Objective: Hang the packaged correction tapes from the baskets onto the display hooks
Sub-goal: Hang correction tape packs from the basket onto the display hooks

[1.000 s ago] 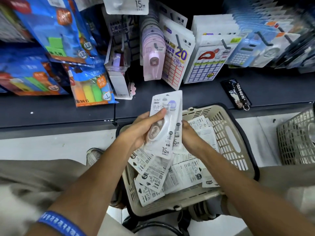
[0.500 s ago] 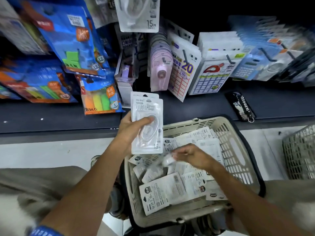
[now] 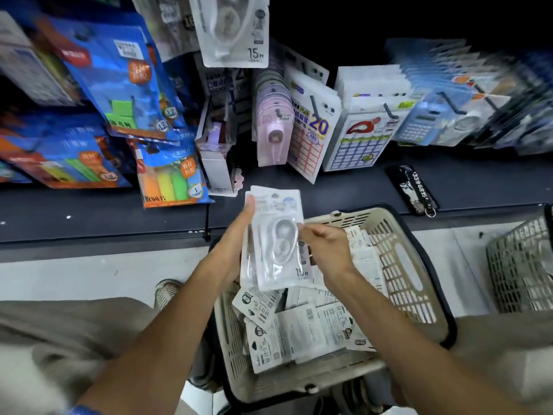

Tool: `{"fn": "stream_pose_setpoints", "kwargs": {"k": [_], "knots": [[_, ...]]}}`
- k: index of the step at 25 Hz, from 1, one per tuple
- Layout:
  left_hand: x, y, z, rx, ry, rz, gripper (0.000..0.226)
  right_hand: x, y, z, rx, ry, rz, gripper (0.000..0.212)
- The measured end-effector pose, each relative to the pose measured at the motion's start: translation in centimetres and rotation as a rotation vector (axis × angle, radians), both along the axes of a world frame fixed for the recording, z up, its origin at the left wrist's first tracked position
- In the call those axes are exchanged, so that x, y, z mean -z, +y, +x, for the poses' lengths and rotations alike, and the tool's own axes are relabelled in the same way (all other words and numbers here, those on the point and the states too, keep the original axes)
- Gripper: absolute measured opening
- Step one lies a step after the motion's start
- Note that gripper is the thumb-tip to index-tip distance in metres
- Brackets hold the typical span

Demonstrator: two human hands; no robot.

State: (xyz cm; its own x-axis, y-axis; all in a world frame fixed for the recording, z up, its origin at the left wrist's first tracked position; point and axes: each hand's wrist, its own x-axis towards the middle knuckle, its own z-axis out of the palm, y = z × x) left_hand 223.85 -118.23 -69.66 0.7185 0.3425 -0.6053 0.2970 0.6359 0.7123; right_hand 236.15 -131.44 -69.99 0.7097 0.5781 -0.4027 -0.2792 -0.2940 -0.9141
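Observation:
A small stack of packaged correction tapes (image 3: 275, 244), clear blisters on white cards marked 15 m, is upright above the beige basket (image 3: 410, 265). My left hand (image 3: 239, 235) grips the stack from its left edge, thumb along the top left corner. My right hand (image 3: 323, 250) pinches the stack's right edge. Several more correction tape packs (image 3: 302, 330) lie loose in the basket below. One identical pack (image 3: 233, 28) hangs on a display hook at the top centre.
Blue sticky-note packs (image 3: 119, 85) hang at the left; label sheets (image 3: 311, 127), calendars and calculators hang at the right. A black keychain (image 3: 414, 190) lies on the dark shelf ledge (image 3: 89, 211). A second grey basket (image 3: 520, 265) stands at the right edge.
My right hand came up out of the basket and now pinches the stack held by my left hand. The stack looks thicker than half a second ago.

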Motion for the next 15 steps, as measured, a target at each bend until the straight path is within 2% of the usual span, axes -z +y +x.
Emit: {"fn": "stream_pose_setpoints", "kwargs": {"k": [2, 3, 4, 5, 7, 8, 9, 11, 13, 15], "knots": [[0.0, -0.2, -0.2, -0.037, 0.129, 0.251, 0.061, 0.8, -0.1, -1.0, -0.05, -0.033, 0.036, 0.018], [0.1, 0.0, -0.3, -0.102, 0.177, 0.321, 0.052, 1.4, -0.5, -1.3, -0.072, -0.022, 0.013, 0.021], [0.3, 0.3, -0.4, -0.182, 0.195, 0.33, 0.045, 2.5, -1.0, -1.2, -0.152, -0.14, -0.069, 0.018], [0.4, 0.7, -0.6, -0.255, 0.202, 0.332, 0.041, 3.7, -1.7, -1.3, -0.374, -0.441, -0.28, 0.022], [0.2, 1.9, -0.6, -0.348, 0.201, 0.364, 0.043, 7.5, -3.5, -2.4, -1.019, -0.966, -0.677, 0.077], [0.1, 2.2, -0.5, -0.351, 0.199, 0.398, 0.046, 9.1, -3.9, -3.4, -1.208, -1.106, -0.69, 0.096], [0.1, 2.3, -0.3, -0.351, 0.199, 0.425, 0.049, 10.3, -3.7, -4.4, -1.255, -1.162, -0.662, 0.102], [0.2, 2.1, -0.2, -0.354, 0.202, 0.464, 0.053, 11.7, -2.1, -5.9, -1.243, -1.175, -0.61, 0.096], [-0.1, 1.9, -0.2, -0.327, 0.21, 0.516, 0.056, 12.2, -1.8, -5.6, -1.182, -1.114, -0.476, 0.08], [-1.3, 2.0, 0.2, -0.287, 0.217, 0.628, 0.059, 11.2, -3.0, -3.8, -0.982, -0.968, -0.273, 0.051]]}}
